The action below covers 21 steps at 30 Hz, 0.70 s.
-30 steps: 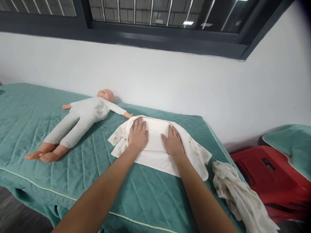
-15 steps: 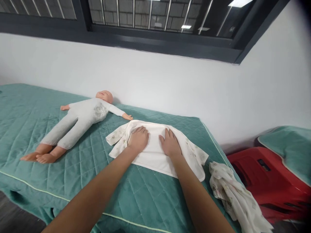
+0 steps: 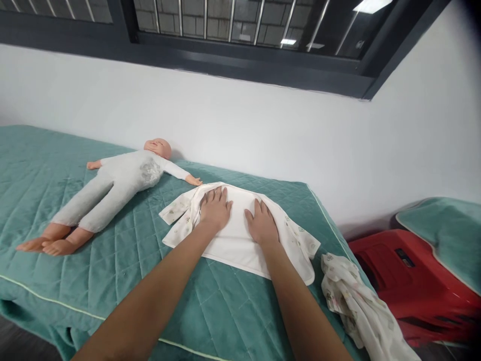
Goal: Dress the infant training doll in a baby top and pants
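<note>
A small white baby shirt [image 3: 240, 238] with a faint print on its sleeves lies spread open on a green quilted cover [image 3: 124, 281]. My left hand [image 3: 216, 208] rests flat on the left part of the shirt, fingers stretched out. On the right part, my right hand [image 3: 262, 223] also lies flat with its fingers apart. Neither hand grips the cloth. A baby doll [image 3: 124, 183] in a pale bodysuit lies on its back to the left, one of its hands close to the shirt's upper left edge.
Crumpled printed white cloth [image 3: 361, 306] hangs over the right edge of the bed. Beyond that edge stands a red plastic chair [image 3: 409, 271] with a green cloth [image 3: 447, 230] over it. A white wall [image 3: 240, 130] and a barred window [image 3: 233, 25] border the far side.
My left hand has slid slightly up the shirt, its fingers more spread. My right hand stays nearly in place. The view has shifted a little, so the doll appears farther left.
</note>
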Tool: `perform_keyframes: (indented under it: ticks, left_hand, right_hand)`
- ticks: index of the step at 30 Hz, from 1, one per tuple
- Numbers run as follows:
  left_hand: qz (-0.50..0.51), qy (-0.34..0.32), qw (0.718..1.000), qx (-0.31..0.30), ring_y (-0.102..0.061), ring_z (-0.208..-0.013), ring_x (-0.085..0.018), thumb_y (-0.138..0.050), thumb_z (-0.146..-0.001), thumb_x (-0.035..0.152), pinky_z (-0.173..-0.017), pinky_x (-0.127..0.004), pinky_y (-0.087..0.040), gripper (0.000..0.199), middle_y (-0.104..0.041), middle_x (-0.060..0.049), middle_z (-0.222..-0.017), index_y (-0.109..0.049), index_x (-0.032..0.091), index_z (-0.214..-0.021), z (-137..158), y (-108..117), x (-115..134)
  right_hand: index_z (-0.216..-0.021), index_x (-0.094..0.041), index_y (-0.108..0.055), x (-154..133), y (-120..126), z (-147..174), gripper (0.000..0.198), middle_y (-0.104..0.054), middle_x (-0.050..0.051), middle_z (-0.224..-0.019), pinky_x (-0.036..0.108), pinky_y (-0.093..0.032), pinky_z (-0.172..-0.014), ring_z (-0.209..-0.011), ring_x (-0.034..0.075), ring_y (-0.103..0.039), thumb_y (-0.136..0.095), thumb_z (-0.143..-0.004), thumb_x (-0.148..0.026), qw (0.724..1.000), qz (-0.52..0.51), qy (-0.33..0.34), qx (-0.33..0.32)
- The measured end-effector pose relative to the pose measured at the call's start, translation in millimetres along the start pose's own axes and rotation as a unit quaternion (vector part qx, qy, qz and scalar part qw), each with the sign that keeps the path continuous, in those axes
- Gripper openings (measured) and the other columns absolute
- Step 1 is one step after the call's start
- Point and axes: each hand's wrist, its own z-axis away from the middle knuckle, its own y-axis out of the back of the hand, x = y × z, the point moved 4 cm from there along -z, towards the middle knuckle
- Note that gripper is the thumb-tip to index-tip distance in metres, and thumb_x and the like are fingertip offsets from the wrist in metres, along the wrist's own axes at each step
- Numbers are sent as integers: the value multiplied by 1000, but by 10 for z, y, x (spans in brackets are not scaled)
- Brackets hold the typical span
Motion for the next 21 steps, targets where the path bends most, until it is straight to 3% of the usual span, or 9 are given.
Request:
perform_keyframes:
  ticks: [9, 21]
  left_hand:
    - [11, 24, 1000, -4, -30, -144, -32, -21, -99, 45, -118, -52, -25, 63, -33, -9, -159, -33, 14, -152, -17, -10, -26]
    - [13, 37, 999, -18, -32, -142, -32, -25, -98, 43, -115, -51, -30, 59, -39, -11, -155, -41, 15, -147, -49, -93, -46]
  right_hand:
    - [-152, -9, -29, 41, 25, -160, 64, -34, 16, -156, 39, -30, -114, -139, 30, -38, -30, -99, -45, 1000, 16, 25, -2]
    - [-154, -6, -23, 57, -158, -261, 66, -29, 17, -159, 40, -23, -117, -146, 28, -28, -18, -101, -45, 997, 33, 34, -58]
